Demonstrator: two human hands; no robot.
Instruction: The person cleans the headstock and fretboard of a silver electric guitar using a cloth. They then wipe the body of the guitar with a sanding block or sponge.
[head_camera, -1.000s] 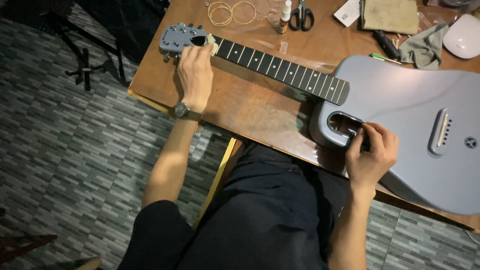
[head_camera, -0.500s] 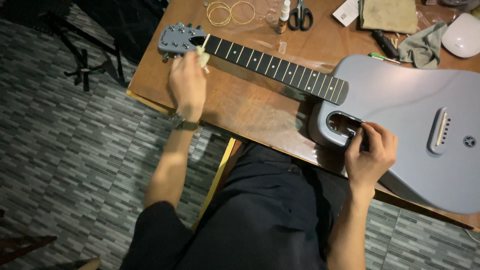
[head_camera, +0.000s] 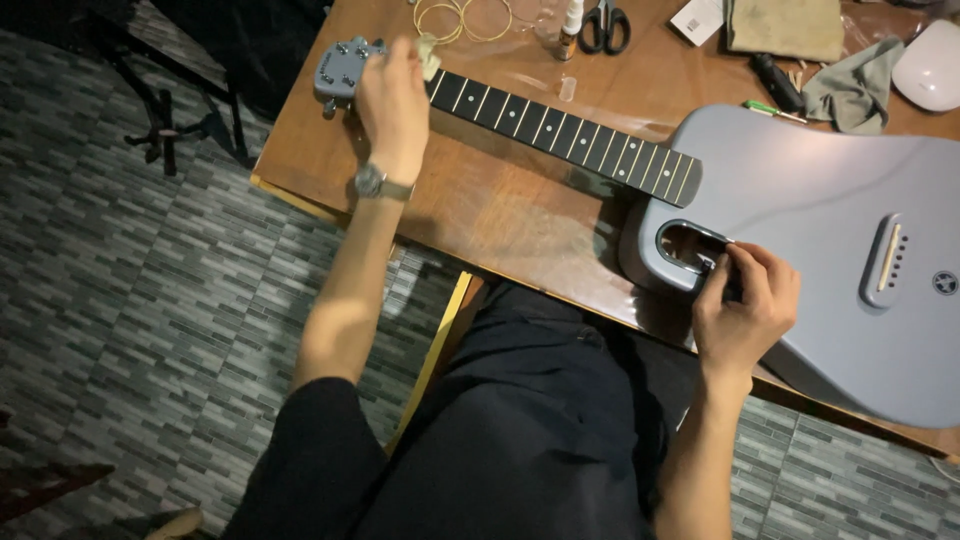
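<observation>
The guitar (head_camera: 800, 230) lies across the table (head_camera: 500, 210), headstock (head_camera: 340, 68) toward ten o'clock. The left hand (head_camera: 392, 100) sits at the nut, the right hand (head_camera: 745, 305) at the sound hole (head_camera: 690, 250). At twelve o'clock lie coiled strings (head_camera: 465, 18), scissors (head_camera: 604, 22) and, probably, a folded cloth (head_camera: 785, 25).

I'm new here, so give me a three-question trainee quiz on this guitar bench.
1. True or false: strings run along the guitar's fretboard.
2. Which hand is at the sound hole? A left, B right.
3. What tool lies at the table's far edge beside the small bottle?

Key: 1 false, the fretboard is bare. 2 B, the right hand; the left hand is by the headstock. 3 scissors.
</observation>
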